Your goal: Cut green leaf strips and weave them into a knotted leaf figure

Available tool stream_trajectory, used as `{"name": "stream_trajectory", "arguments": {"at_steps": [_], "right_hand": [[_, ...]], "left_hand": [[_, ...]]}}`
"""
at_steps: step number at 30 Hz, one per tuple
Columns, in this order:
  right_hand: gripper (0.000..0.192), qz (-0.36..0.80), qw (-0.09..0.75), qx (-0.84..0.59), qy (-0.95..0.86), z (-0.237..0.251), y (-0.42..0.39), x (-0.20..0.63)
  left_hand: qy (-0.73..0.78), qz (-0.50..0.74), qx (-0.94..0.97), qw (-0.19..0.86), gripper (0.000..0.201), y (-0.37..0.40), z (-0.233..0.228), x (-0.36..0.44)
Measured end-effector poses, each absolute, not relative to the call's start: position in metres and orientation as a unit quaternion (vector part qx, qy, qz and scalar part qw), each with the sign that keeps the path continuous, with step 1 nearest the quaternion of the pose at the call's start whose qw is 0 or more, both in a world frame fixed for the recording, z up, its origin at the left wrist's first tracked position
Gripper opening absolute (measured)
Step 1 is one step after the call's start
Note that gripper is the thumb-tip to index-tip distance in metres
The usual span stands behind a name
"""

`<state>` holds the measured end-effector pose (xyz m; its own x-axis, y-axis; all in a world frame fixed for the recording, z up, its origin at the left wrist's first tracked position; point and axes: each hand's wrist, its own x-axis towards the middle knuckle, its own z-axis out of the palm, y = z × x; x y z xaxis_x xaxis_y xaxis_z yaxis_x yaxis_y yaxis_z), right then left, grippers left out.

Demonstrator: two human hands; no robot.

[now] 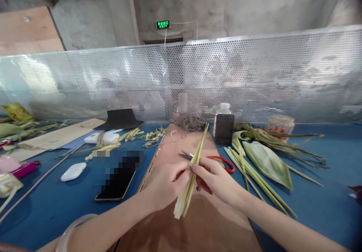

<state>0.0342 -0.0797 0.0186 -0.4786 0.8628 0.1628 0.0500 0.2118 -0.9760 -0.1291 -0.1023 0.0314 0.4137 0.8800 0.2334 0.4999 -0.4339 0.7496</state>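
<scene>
Both hands were on one bunch of leaf strips, and it looked like early going.

The left hand [166, 182] and right hand [213, 176] were pinched narrow on the same strips [188, 184], fingertips almost meeting around the middle, with the cut ends hanging toward the wrists and the tips pointing away over the board [198, 225]. No fold or knot showed in them, so I'd say the shaping had barely begun. Just past the right fingers lay red-handled scissors [217, 159], untouched. Off to the right of that hand sat more strips and a broad leaf [267, 163], still loose. Beyond the fingertips stood a dark bottle [223, 126] and a fibre tangle [190, 122]. Well left of the left fingers was a phone [117, 182].
</scene>
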Motion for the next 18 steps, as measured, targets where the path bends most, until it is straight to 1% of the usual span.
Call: {"name": "stream_trajectory", "arguments": {"at_steps": [5,9,13,18], "right_hand": [[0.02,0.547,0.357,-0.33,-0.682,0.0145,-0.0793,0.0357],[0.028,0.535,0.357,-0.326,-0.693,0.0115,-0.0774,0.036],[0.029,0.547,0.38,-0.315,-0.676,0.008,-0.0765,0.0336],[0.037,0.553,0.371,-0.307,-0.68,0.0096,-0.0815,0.0303]], "left_hand": [[0.462,0.324,0.779,0.272,0.028,-0.0977,0.0256,-0.1306],[0.468,0.332,0.781,0.245,0.032,-0.097,0.0252,-0.1319],[0.455,0.318,0.793,0.249,0.034,-0.0973,0.0262,-0.1329],[0.485,0.323,0.779,0.232,0.037,-0.0939,0.022,-0.1329]]}}
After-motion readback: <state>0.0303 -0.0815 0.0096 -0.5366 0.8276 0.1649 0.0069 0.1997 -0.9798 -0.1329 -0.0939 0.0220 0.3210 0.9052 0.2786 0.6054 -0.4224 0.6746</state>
